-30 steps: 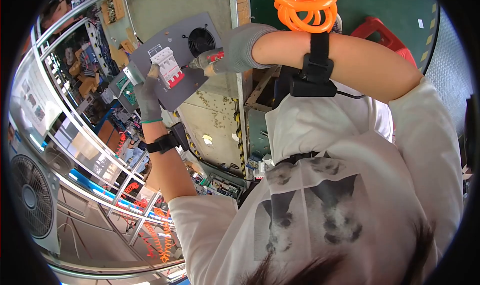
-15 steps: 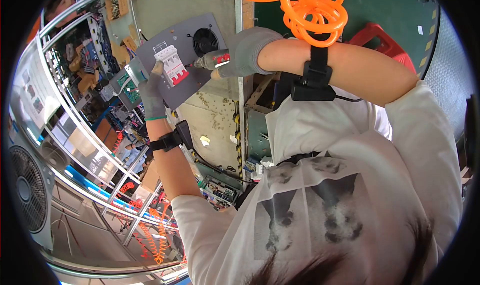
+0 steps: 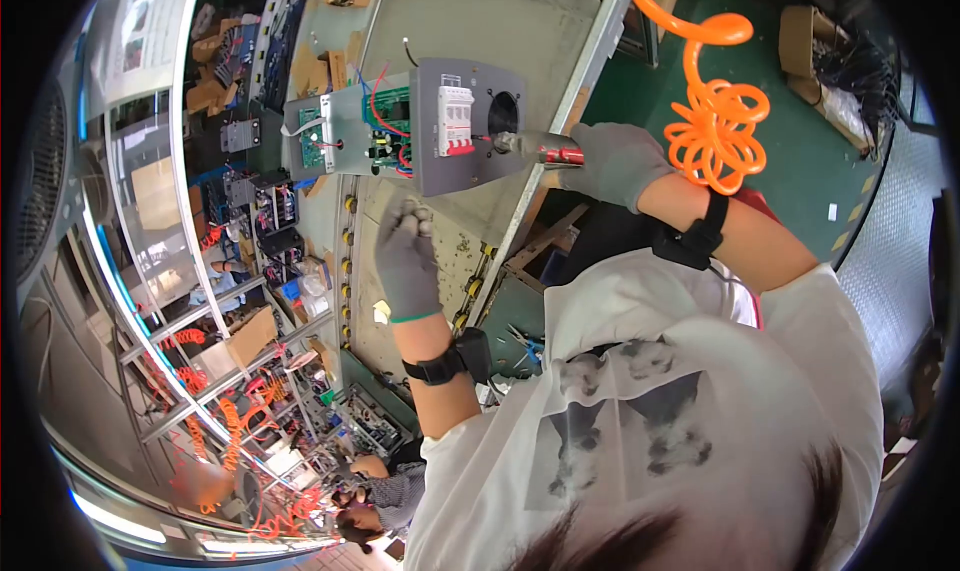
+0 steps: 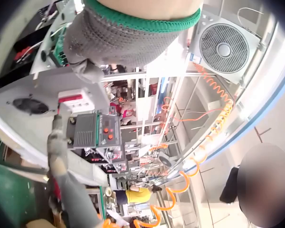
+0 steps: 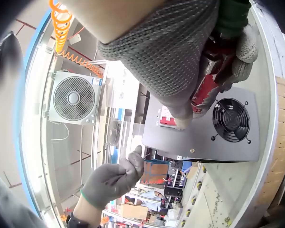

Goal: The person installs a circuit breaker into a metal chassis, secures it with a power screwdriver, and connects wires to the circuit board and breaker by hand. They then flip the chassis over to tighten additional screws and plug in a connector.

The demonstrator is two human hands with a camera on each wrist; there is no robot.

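Note:
My gloved right hand [image 3: 622, 163] grips a red and silver power screwdriver [image 3: 545, 149]; its tip points at the right side of a white circuit breaker [image 3: 456, 116] with red toggles. That breaker sits in a grey panel [image 3: 432, 171], beside a black round fan guard [image 5: 231, 119]. Behind the panel extends an open metal housing with green circuit boards [image 3: 388, 121] and red and blue wires. Below the housing, apart from the panel, is my gloved left hand [image 3: 408, 266], its fingers loosely bent. Nothing shows between them in the right wrist view.
An orange coiled hose [image 3: 715, 136] hangs by my right forearm. The bench [image 3: 455, 221] has a metal edge on its right. Several other units [image 3: 275, 211] stand on the far-left line, beside a metal frame. Pliers [image 3: 525, 343] lie near my body.
My left hand has let go of the panel's left side and come down toward me. The panel now stands more upright, showing its housing. The screwdriver stays at the breaker; the head view has swung.

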